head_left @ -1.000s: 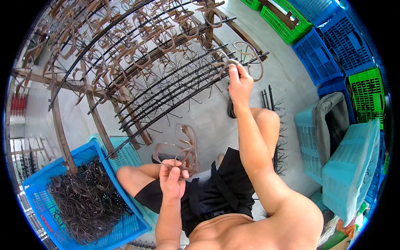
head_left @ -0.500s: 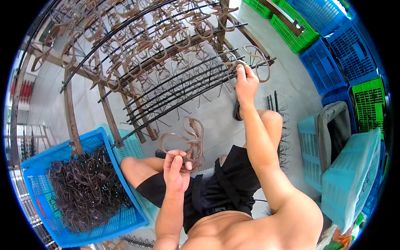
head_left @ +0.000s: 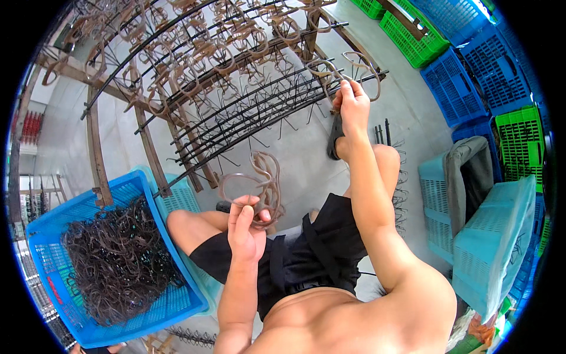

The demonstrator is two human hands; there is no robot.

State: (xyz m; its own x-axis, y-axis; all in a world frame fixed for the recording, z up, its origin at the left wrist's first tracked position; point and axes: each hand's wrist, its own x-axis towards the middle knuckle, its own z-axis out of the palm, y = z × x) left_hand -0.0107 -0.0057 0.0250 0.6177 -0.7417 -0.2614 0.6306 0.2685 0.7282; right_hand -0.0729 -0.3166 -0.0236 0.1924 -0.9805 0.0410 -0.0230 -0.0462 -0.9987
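My left hand is closed on several brown eyeglass frames, bunched together above my lap. Farther out, my right hand pinches one brown eyeglass frame by its middle, its two rims spreading to either side of the fingers. This frame is at the right end of the black hooked rods on the rack; whether it rests on a hook I cannot tell. Many similar frames hang on the upper rods. To my left, a blue basket holds a tangled heap of dark eyeglass frames.
The rack has brown uprights. Stacked blue crates and green crates line the right side. Nearer on the right stand light-blue baskets, one with a grey cloth over its rim. More hooked rods are beside my right knee.
The whole view has shifted slightly. My right hand and its eyeglass frame have moved a little at the rod ends, the frame now turned more broadly to view. My left hand keeps its bunch.
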